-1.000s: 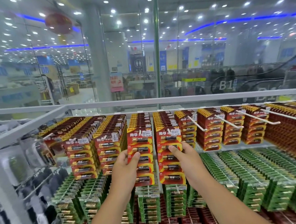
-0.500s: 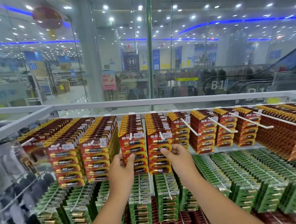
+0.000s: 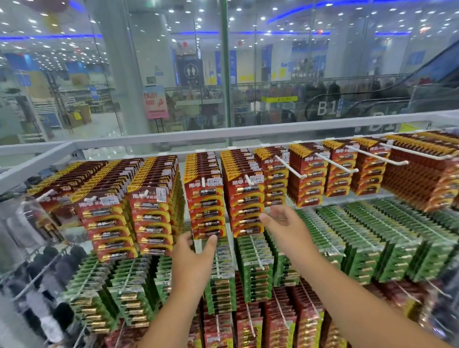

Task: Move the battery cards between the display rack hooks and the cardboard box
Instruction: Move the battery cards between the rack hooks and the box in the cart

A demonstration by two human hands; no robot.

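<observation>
Reaching up at the rack (image 3: 151, 141), the left hand (image 3: 192, 259) touches the bottom of a red card stack (image 3: 205, 202) with relaxed fingers. The right hand (image 3: 288, 230), fingers spread and holding nothing, hovers just right of the neighbouring red stack (image 3: 244, 199).

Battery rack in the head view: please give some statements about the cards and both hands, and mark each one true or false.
1. The left hand touches the bottom edge of a red battery card stack. True.
2. The right hand holds a green card away from the rack. False: it holds nothing and is beside the neighbouring red stack.
3. Green battery cards hang below the red row. True.
4. A cardboard box stands between the hands. False: no box is visible.
5. Some white hooks on the right stick out beyond their cards. True.
</observation>
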